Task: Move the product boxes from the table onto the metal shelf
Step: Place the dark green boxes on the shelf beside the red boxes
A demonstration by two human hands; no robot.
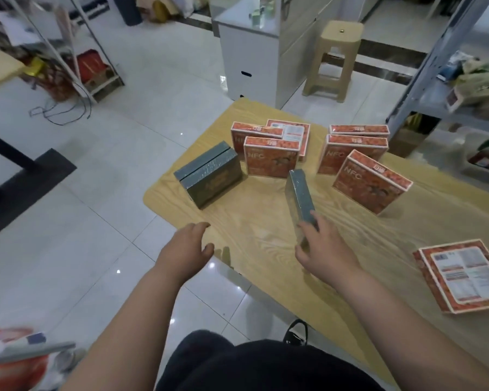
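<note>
Seven orange boxes [271,158] are on the table [251,221]. Three stand in a cluster at the upper middle of the frame, and three more stand just right of that cluster. The seventh, the flat box [463,277], lies label side up near the right edge. A doubled rim on its left side may be another box beneath it; that cannot be told.

Left of the first cluster stands a dark block [209,173] with a seam along its top. It could be one box or two slim ones pressed together.

One dark slim box [299,197] stands on its long edge at the centre of the frame. The right hand [322,251] has its grip closed round the near end, which the fingers hide. The left hand [188,245] is over the table's near left edge, its grip open, fingers relaxed and holding nothing. Whether it touches the wood is unclear.

The metal shelf [426,60] runs up the right side and is cut off by the frame. It holds bags and packets too blurred to name.

Behind the table are a white cabinet [249,57] and one tan stool [336,57]. A blurred red and white thing [14,359] fills the lower left corner.
</note>
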